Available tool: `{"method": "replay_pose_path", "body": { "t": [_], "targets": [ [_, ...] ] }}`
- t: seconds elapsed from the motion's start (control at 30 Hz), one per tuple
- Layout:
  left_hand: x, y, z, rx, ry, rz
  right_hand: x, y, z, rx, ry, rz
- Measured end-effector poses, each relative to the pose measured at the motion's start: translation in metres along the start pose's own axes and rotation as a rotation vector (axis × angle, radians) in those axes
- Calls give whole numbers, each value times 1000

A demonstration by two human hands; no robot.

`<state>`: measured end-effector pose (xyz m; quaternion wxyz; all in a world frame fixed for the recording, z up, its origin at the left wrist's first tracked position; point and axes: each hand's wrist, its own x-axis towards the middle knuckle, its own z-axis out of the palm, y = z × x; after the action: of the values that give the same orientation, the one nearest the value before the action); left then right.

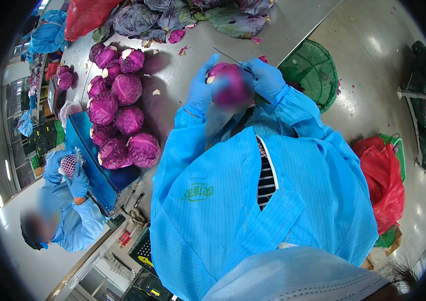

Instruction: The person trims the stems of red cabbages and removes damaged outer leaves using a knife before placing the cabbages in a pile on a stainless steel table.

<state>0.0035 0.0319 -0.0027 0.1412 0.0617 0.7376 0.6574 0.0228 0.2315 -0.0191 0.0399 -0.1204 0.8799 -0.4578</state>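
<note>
A trimmed red cabbage (235, 90) is held up in front of my chest, over the edge of the metal table; part of it is blurred. My left hand (200, 89), in a blue glove, is closed around its left side. My right hand (269, 80), gloved likewise, grips a thin-bladed knife (227, 55) at the cabbage's upper right. The handle is hidden in the fingers, and the blade points up and left over the cabbage. To the left, several trimmed red cabbages (126, 89) lie grouped on the table.
Untrimmed cabbages with dark outer leaves (135, 20) and a red mesh sack (90, 17) lie at the far edge. A green basket (318, 75) stands right of the table. A blue chute (90, 160) is at left, where a co-worker holds a netted cabbage (69, 165). A red bag (381, 180) is at right.
</note>
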Motion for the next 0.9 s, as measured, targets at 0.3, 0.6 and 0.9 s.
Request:
{"method": "replay_pose_path", "body": {
  "t": [0.3,0.6,0.9],
  "targets": [
    [-24,11,30,29,255,-73,-14,4,3,76,36,30],
    [-47,7,68,9,357,27,-7,24,-7,383,-34,42],
    [-25,-18,51,51,358,57,3,27,6,-119,117,3]
  ]
}}
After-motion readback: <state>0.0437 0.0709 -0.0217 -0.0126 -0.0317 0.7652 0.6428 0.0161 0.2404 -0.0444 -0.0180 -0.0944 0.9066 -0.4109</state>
